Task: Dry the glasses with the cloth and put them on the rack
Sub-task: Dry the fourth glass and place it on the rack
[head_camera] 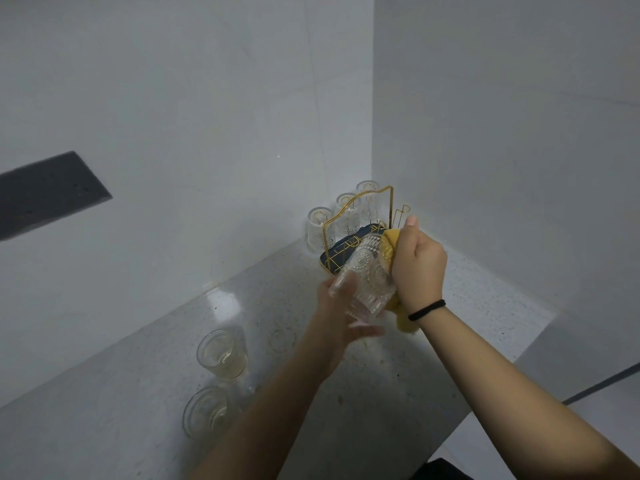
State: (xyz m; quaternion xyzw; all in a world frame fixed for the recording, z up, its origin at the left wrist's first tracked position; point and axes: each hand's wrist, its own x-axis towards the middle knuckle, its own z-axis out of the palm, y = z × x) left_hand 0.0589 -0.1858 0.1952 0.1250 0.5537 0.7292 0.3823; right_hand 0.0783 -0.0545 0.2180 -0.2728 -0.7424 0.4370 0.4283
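A person dries a clear embossed drinking glass above the speckled grey tabletop, in front of a gold wire rack on a dark blue tray. The left hand supports the glass near its base, its fingers blurred behind the glass, so whether they curl round it or lie spread cannot be told with certainty. The right hand, a black band at the wrist, has its fingers closed round a yellow cloth bunched at the mouth of the glass, with a tail of cloth hanging below the wrist.

3 matching glasses already stand upside down on the rack in the corner. 2 more wait upright on the tabletop at the left, 1 seeming to hold a little pale liquid.

To do this step well, the left hand would likely turn the glass steadily while the cloth is pressed into the bowl and round the rim, since the deep pattern may trap water. A wet, ribbed glass could slip, so a firm hold near the base appears wise before it goes to an empty peg.
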